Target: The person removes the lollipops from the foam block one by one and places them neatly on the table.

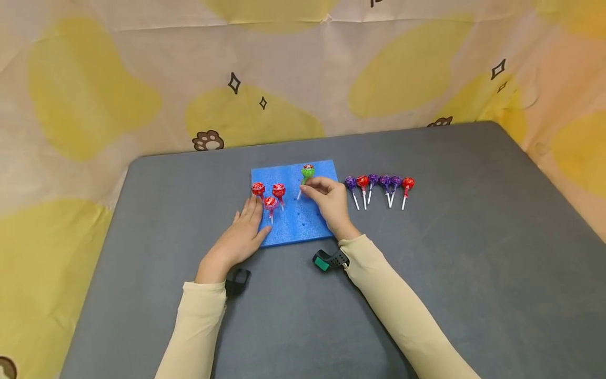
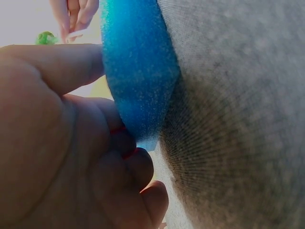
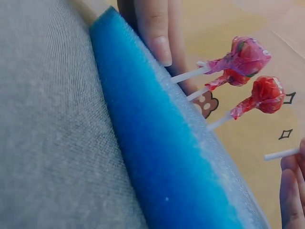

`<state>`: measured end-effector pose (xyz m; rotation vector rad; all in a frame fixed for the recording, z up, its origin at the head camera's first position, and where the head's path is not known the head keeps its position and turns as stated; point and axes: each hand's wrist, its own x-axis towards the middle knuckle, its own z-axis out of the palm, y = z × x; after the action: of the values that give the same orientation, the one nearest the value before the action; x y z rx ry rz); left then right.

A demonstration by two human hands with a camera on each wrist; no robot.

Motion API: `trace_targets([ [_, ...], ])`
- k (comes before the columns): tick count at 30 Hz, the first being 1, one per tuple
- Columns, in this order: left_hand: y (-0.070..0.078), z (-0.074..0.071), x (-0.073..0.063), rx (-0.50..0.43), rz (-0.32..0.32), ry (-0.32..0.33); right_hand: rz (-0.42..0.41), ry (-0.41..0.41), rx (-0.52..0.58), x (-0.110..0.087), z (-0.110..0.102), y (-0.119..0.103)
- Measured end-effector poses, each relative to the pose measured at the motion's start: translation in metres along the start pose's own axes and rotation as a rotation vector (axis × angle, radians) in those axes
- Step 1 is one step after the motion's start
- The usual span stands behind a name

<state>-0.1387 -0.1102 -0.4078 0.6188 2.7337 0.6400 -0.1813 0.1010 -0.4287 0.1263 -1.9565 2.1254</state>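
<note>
Over the blue block (image 1: 303,229), the green lollipop (image 1: 307,171) is pinched by the right hand (image 1: 332,204); the left hand (image 1: 242,231) is laid, fingers extended, against the block's edge. Pressed in slantwise, the stick (image 3: 280,155) could be bent.

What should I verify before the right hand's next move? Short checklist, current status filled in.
1. Grip: right hand pinches the green lollipop by its white stick: ok.
2. Stick's lower end free, clear of the blue board: ok.
3. Board steadied: left hand touches its left side: ok.
4. Three lollipops standing in the board, left of the green one: ok.
5. Hole directly under the stick: cannot tell.
6. Six loose lollipops off the board, to its right: ok.
</note>
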Motion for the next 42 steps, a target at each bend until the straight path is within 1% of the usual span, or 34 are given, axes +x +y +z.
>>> trace_targets([
  [5, -0.001, 0.002, -0.001, -0.003, 0.001, 0.005, 0.02, -0.029, 0.074, -0.005, -0.008, 0.0],
  [9, -0.001, 0.003, -0.001, -0.005, 0.0, 0.005, 0.054, -0.069, 0.084, -0.009, -0.018, -0.003],
  [13, -0.002, 0.006, -0.001, -0.007, -0.01, -0.002, 0.095, -0.117, 0.093, -0.018, -0.034, -0.009],
  [16, -0.002, 0.008, -0.001, -0.009, -0.01, -0.009, 0.134, -0.158, 0.091, -0.02, -0.051, -0.016],
  [19, -0.003, 0.009, 0.0, -0.011, -0.003, -0.005, 0.16, -0.219, 0.013, -0.015, -0.069, -0.026],
  [24, -0.003, 0.007, 0.001, -0.008, -0.001, -0.003, 0.23, -0.335, -0.244, -0.004, -0.107, -0.045],
  [28, -0.002, 0.004, 0.001, -0.007, -0.002, -0.006, 0.316, -0.35, -0.412, 0.002, -0.134, -0.053],
  [31, -0.001, 0.002, 0.0, -0.009, -0.006, -0.009, 0.364, -0.347, -0.502, 0.004, -0.148, -0.055],
  [35, -0.001, 0.001, -0.001, -0.015, -0.005, -0.009, 0.393, -0.381, -0.571, 0.004, -0.159, -0.057],
  [39, 0.0, 0.0, -0.001, -0.02, -0.004, -0.005, 0.414, -0.435, -0.58, 0.007, -0.161, -0.057],
  [42, -0.001, -0.001, 0.0, -0.015, 0.002, -0.01, 0.433, -0.454, -0.577, 0.007, -0.162, -0.055],
])
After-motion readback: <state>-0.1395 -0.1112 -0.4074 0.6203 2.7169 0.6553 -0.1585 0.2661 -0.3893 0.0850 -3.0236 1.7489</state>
